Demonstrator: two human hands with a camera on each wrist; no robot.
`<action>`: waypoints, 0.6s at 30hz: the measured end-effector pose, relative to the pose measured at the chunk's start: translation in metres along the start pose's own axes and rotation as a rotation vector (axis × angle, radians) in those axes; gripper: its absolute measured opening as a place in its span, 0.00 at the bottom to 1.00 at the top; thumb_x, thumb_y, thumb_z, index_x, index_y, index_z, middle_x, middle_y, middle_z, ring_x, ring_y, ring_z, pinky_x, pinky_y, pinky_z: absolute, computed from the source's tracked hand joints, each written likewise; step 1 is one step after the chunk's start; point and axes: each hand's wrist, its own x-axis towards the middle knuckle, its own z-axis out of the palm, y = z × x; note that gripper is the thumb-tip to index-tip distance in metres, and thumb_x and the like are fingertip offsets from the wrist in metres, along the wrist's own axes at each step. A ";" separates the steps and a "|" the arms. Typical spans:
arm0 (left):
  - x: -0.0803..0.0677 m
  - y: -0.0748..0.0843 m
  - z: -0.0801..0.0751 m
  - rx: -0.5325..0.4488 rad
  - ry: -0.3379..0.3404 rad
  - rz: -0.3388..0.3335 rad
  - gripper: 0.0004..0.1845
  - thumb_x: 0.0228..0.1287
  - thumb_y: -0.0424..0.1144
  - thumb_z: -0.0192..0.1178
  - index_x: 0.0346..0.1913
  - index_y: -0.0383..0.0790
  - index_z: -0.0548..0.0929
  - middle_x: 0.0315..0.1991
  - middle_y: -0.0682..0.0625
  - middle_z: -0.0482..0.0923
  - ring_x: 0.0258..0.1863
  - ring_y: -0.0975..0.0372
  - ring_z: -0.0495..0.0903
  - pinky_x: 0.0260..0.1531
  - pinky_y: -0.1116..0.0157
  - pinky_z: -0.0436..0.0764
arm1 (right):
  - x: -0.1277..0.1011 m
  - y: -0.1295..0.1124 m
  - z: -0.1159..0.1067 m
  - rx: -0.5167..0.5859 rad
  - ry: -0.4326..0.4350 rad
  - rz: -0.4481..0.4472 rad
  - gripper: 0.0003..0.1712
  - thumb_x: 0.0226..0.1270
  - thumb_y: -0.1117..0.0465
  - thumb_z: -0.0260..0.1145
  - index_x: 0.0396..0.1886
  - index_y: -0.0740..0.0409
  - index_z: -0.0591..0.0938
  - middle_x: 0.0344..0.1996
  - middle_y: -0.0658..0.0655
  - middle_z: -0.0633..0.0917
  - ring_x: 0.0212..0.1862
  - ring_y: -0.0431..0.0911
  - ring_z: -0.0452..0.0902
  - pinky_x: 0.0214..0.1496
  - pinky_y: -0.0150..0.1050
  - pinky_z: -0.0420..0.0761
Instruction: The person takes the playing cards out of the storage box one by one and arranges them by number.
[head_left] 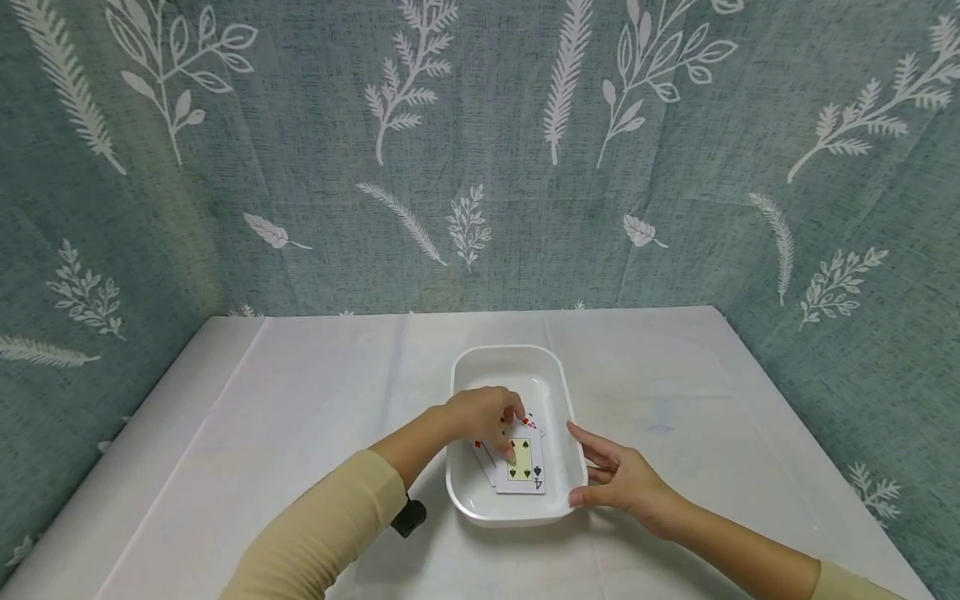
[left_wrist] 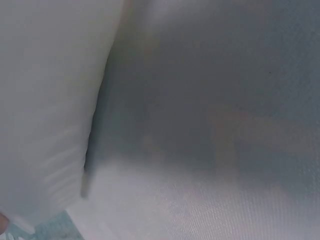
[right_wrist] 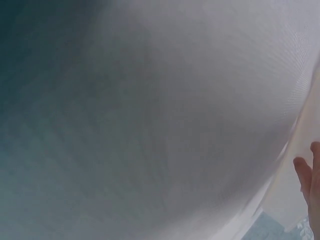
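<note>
The left hand [head_left: 483, 417] reaches into the white tray [head_left: 463, 492], its curled fingers pinching the playing cards [head_left: 521, 462] that lie on the tray's floor. The right hand [head_left: 618, 479], fingers relaxed and spread, rests against the tray's right rim. The tray sits on the white counter [head_left: 300, 400].

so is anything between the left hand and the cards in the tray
Nothing visible. The left hand is already inside the white tray, its fingertips down on the playing cards. The right hand rests against the tray's outer right wall, clear of the cards.
</note>
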 end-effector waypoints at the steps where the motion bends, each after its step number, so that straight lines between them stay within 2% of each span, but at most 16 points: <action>1: 0.000 0.000 0.000 0.018 -0.003 -0.001 0.27 0.39 0.50 0.78 0.45 0.53 0.79 0.37 0.60 0.74 0.36 0.67 0.73 0.38 0.68 0.73 | 0.000 0.000 0.000 -0.002 0.002 0.000 0.59 0.44 0.63 0.78 0.73 0.63 0.54 0.67 0.74 0.59 0.63 0.64 0.66 0.51 0.40 0.79; 6: 0.000 0.002 0.002 0.088 -0.025 -0.009 0.27 0.39 0.50 0.78 0.44 0.54 0.78 0.35 0.61 0.73 0.33 0.67 0.73 0.35 0.68 0.73 | -0.001 0.000 0.000 -0.007 0.002 -0.006 0.58 0.45 0.63 0.78 0.73 0.63 0.54 0.67 0.74 0.59 0.63 0.65 0.66 0.51 0.40 0.79; 10: 0.001 0.002 0.002 0.104 -0.027 0.000 0.26 0.38 0.50 0.78 0.42 0.53 0.77 0.34 0.61 0.73 0.34 0.67 0.72 0.36 0.68 0.72 | -0.001 0.000 0.000 -0.012 -0.006 -0.015 0.58 0.46 0.62 0.77 0.73 0.63 0.54 0.67 0.74 0.59 0.63 0.65 0.65 0.51 0.40 0.79; 14: -0.001 0.003 0.003 0.030 0.009 0.056 0.23 0.40 0.43 0.78 0.39 0.50 0.76 0.32 0.58 0.72 0.32 0.66 0.71 0.34 0.69 0.72 | -0.001 0.001 0.000 -0.013 -0.026 -0.031 0.57 0.48 0.61 0.77 0.73 0.65 0.52 0.67 0.75 0.58 0.64 0.66 0.65 0.52 0.39 0.79; 18: -0.003 0.001 0.002 -0.078 0.079 0.152 0.21 0.43 0.35 0.76 0.38 0.46 0.75 0.32 0.55 0.71 0.33 0.65 0.70 0.35 0.70 0.72 | -0.001 0.002 0.000 -0.015 -0.027 -0.033 0.57 0.49 0.61 0.76 0.73 0.64 0.52 0.67 0.75 0.58 0.64 0.66 0.64 0.52 0.38 0.79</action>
